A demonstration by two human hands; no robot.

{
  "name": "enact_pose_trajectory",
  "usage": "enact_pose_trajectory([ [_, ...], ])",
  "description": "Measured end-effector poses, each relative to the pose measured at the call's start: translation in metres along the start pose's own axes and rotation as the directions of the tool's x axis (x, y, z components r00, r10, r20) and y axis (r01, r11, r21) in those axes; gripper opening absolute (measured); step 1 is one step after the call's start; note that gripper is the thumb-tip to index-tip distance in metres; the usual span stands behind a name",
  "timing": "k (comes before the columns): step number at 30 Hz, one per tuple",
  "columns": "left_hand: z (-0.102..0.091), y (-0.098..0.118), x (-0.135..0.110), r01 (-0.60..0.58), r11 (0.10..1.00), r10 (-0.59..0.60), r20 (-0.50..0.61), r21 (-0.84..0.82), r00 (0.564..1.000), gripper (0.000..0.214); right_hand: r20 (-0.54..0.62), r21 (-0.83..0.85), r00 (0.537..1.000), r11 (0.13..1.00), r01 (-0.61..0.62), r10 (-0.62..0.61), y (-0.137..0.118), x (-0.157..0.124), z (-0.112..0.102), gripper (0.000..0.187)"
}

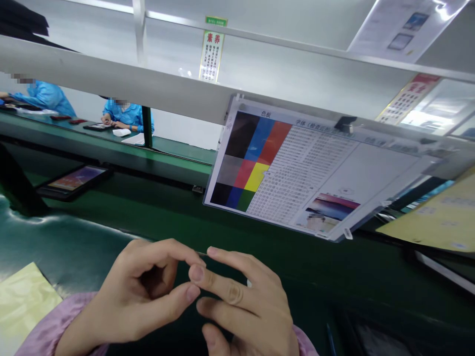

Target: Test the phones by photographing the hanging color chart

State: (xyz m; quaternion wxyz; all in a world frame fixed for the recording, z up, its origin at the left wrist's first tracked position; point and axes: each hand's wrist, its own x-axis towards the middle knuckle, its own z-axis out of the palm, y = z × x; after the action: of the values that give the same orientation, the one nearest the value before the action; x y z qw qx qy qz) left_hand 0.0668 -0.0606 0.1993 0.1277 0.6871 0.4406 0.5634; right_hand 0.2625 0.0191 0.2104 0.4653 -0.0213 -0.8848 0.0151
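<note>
My left hand (143, 291) and my right hand (245, 301) are held close together low in the view, in front of a dark green workbench (260, 247). Their fingers are curled, and the fingertips nearly meet. A thin dark sliver (201, 253) pokes out between my left index fingertip and my right index finger. Most of it is hidden, and I cannot tell which hand grips it. A small white speck (249, 283) shows between my right fingers. Pink sleeves (55, 331) cover both wrists.
A colour-chart sheet (297, 170) hangs under a white shelf (126, 84). A tablet (76, 179) lies on the green bench at left, with pale yellow paper (22, 309) nearby and yellow paper (434, 217) at right. Two co-workers in blue (126, 116) sit beyond.
</note>
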Motion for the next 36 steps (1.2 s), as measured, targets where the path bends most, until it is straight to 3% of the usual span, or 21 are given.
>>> enact_pose_trajectory([
  [6, -0.0037, -0.0016, 0.0031, -0.093, 0.993, 0.092, 0.016, 0.073, 0.996, 0.02, -0.001, 0.003, 1.0, 1.0, 0.009, -0.009, -0.0002, 0.0023, -0.001, 0.032],
  [31, 0.0006, -0.0007, 0.0067, -0.199, 0.939, 0.222, -0.053, 0.28, 0.974, 0.015, 0.01, 0.011, 0.999, 0.999, -0.039, 0.039, -0.0045, 0.0023, -0.0025, 0.03],
  [34, 0.0001, 0.0004, 0.0066, -0.185, 0.944, 0.198, -0.021, 0.272, 0.98, 0.016, -0.081, 0.111, 0.996, 0.994, -0.012, 0.022, -0.0031, 0.0033, -0.0024, 0.028],
  [36, 0.0002, 0.0007, 0.0051, -0.146, 0.956, 0.152, -0.005, 0.253, 0.988, 0.018, -0.147, 0.206, 0.987, 0.978, -0.031, 0.062, -0.0016, 0.0037, -0.0026, 0.016],
])
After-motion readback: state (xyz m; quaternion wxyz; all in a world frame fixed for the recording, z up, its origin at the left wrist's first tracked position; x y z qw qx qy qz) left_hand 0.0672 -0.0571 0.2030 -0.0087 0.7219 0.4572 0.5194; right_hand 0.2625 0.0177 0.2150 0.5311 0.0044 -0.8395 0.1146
